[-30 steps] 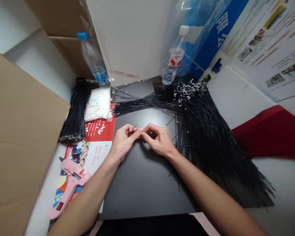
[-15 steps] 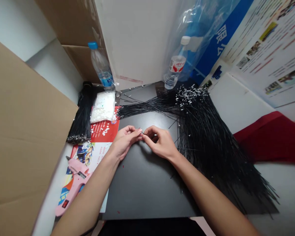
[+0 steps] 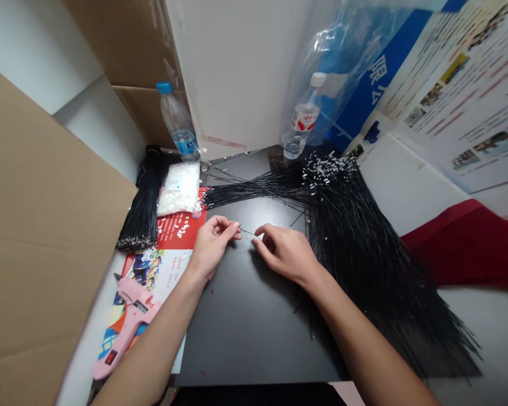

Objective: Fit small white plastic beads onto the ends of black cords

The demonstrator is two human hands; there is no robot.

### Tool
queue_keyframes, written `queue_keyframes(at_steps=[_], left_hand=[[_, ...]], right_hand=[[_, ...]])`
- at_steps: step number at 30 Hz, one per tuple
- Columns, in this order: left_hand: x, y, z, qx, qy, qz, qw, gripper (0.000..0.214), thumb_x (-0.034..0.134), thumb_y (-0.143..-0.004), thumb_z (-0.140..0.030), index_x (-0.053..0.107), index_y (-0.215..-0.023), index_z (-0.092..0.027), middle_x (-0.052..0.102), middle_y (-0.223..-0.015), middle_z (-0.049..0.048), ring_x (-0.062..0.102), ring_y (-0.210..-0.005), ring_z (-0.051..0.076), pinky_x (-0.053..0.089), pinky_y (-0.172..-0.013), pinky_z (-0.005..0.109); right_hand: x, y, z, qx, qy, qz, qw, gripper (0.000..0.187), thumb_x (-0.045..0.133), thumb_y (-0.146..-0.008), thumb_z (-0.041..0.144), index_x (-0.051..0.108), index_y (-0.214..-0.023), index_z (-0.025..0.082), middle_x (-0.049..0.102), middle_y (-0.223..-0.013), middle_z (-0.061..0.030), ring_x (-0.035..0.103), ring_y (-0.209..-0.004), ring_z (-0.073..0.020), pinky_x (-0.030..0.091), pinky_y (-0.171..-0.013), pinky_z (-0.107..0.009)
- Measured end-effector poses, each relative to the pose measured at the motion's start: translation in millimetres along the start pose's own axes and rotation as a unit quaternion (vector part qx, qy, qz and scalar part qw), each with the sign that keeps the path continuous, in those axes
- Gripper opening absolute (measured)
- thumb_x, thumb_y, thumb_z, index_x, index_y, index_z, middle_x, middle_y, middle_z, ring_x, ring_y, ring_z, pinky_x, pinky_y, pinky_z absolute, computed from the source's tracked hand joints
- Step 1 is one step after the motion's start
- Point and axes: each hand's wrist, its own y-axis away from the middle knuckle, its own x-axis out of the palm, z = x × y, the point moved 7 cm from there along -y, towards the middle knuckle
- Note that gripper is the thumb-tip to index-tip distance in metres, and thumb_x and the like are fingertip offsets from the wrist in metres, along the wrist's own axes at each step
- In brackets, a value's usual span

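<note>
Bright, even light appears to fall from above, and soft shadows are cast beneath the left hand (image 3: pixel 214 245) and right hand (image 3: pixel 285 254) onto the black board (image 3: pixel 237 338). Glare is caught on the plastic bag (image 3: pixel 334 62), while the wall poster (image 3: pixel 461 96) is skewed by wide-angle distortion near the frame's edge.

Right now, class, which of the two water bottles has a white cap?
The bottle on the right, with the red-and-white label; the other bottle has a blue cap.

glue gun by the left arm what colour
The glue gun is pink with a dark switch near its base, best seen in the head view.
</note>
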Motion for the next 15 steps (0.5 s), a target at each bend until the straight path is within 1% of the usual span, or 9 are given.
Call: queue_keyframes(at_steps=[3,5,7,9,11,13,15], left_hand=[[-4.4,2.5,-13.4,0.056,-0.043,-0.022,0.997,0.038,0.084,-0.064,-0.034,0.051,-0.075,-0.018,0.066,-0.075,-0.0016,0.063,-0.064,0.011,0.052,-0.064,0.024],[-5.2,4.3,-19.2,0.071,-0.046,-0.024,0.996,0.039,0.084,-0.064,-0.036,0.051,-0.075,-0.018,0.065,-0.077,-0.0018,0.062,-0.065,0.01,0.051,-0.065,0.024],[-5.2,5.3,-22.1,0.071,-0.043,-0.019,0.996,0.04,0.084,-0.064,-0.036,0.05,-0.075,-0.018,0.065,-0.079,-0.0015,0.062,-0.065,0.01,0.051,-0.066,0.024],[-6.4,5.5,-22.4,0.058,-0.033,-0.02,0.998,0.041,0.085,-0.063,-0.036,0.05,-0.075,-0.019,0.065,-0.079,-0.0015,0.061,-0.065,0.01,0.05,-0.065,0.024],[-8.6,5.1,-22.4,0.041,-0.013,-0.027,0.999,0.043,0.086,-0.062,-0.035,0.049,-0.075,-0.019,0.065,-0.078,-0.0019,0.061,-0.065,0.01,0.05,-0.064,0.023],[-10.9,4.9,-23.7,0.032,0.006,-0.036,0.999,0.043,0.087,-0.06,-0.032,0.049,-0.075,-0.019,0.066,-0.077,-0.0023,0.061,-0.066,0.009,0.049,-0.064,0.021],[-11.8,4.9,-25.6,0.028,0.022,-0.039,0.999,0.041,0.086,-0.06,-0.029,0.049,-0.075,-0.019,0.066,-0.076,-0.0024,0.061,-0.067,0.009,0.049,-0.065,0.021]], right_hand=[[-20.3,13.0,0.7,-0.004,0.095,0.035,0.995,0.02,0.049,-0.097,0.029,0.066,-0.094,0.019,0.074,-0.082,-0.0036,0.065,-0.069,-0.0149,0.027,-0.057,-0.026],[-31.1,24.3,3.2,-0.015,0.141,0.07,0.987,0.024,0.045,-0.099,0.028,0.065,-0.09,0.019,0.073,-0.083,-0.0043,0.066,-0.07,-0.0155,0.024,-0.055,-0.027],[-39.0,35.8,5.6,-0.023,0.187,0.094,0.978,0.027,0.043,-0.101,0.027,0.063,-0.085,0.018,0.072,-0.079,-0.0043,0.065,-0.068,-0.0158,0.019,-0.053,-0.029],[-46.6,46.3,7.6,-0.026,0.219,0.09,0.971,0.029,0.042,-0.101,0.026,0.06,-0.08,0.017,0.069,-0.074,-0.0038,0.064,-0.065,-0.0155,0.016,-0.052,-0.03],[-54.3,56.1,8.6,-0.027,0.23,0.067,0.97,0.032,0.04,-0.102,0.027,0.058,-0.077,0.017,0.066,-0.069,-0.003,0.062,-0.06,-0.0147,0.015,-0.052,-0.03],[-61.1,65.3,8.0,-0.027,0.227,0.046,0.972,0.033,0.039,-0.102,0.027,0.056,-0.076,0.018,0.064,-0.066,-0.002,0.06,-0.056,-0.0141,0.016,-0.051,-0.03],[-66.0,73.3,5.6,-0.025,0.199,0.034,0.979,0.033,0.038,-0.102,0.028,0.055,-0.076,0.019,0.061,-0.065,-0.0008,0.059,-0.055,-0.0136,0.019,-0.051,-0.029]])
